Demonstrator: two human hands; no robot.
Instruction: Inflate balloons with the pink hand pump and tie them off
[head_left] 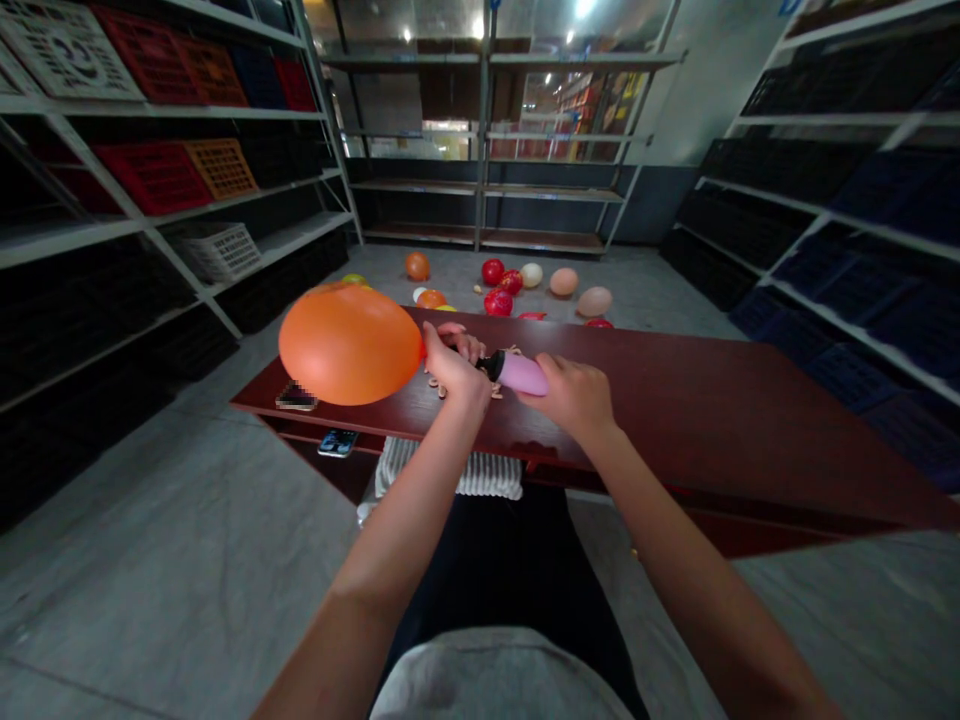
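Orange balloon, big and round, sits just left of the left hand, whose fingers pinch its neck. The right hand squeezes tight around a pink pump, which lies between both hands, above the brown table. The red crate is far off, and I cannot tell what is inside.

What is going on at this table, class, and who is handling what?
A person works at a dark red table with both hands. The left hand pinches the neck of an inflated orange balloon against the black nozzle of a pink pump, which the right hand grips. The balloon is round and full, above the table's left end. More balloons, red, orange and pale, lie on the floor beyond the table, between the shelves.
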